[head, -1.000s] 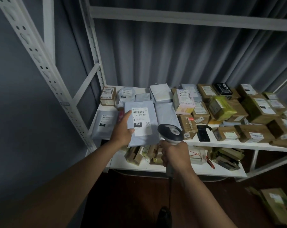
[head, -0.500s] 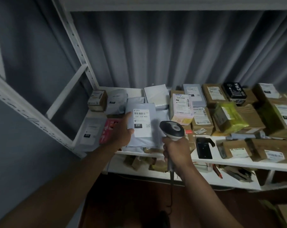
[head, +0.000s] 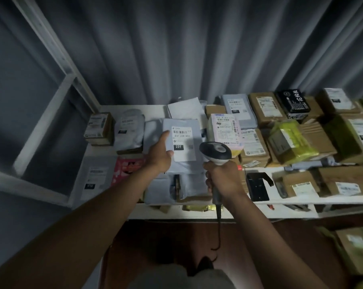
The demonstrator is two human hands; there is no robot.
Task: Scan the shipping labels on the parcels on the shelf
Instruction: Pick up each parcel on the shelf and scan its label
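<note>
My left hand (head: 158,154) grips a grey mailer bag (head: 189,165) by its left edge and holds it tilted up above the shelf's front left. Its white shipping label (head: 183,143) faces me and reads 231. My right hand (head: 224,179) is closed around the handle of a corded barcode scanner (head: 215,152), whose dark head sits just right of the label. The white shelf (head: 297,200) carries several more labelled parcels.
Cardboard boxes (head: 253,148), a yellow-green wrapped parcel (head: 291,142) and a black box (head: 293,103) fill the shelf's right side. A pink packet (head: 126,168) and grey bags (head: 129,130) lie at left. A black scanner stand (head: 256,185) sits near the front edge. Grey curtain behind.
The view has tilted and drawn closer to the shelf. The mailer stays in my left hand and the scanner in my right, with the scanner head a little nearer the label.
</note>
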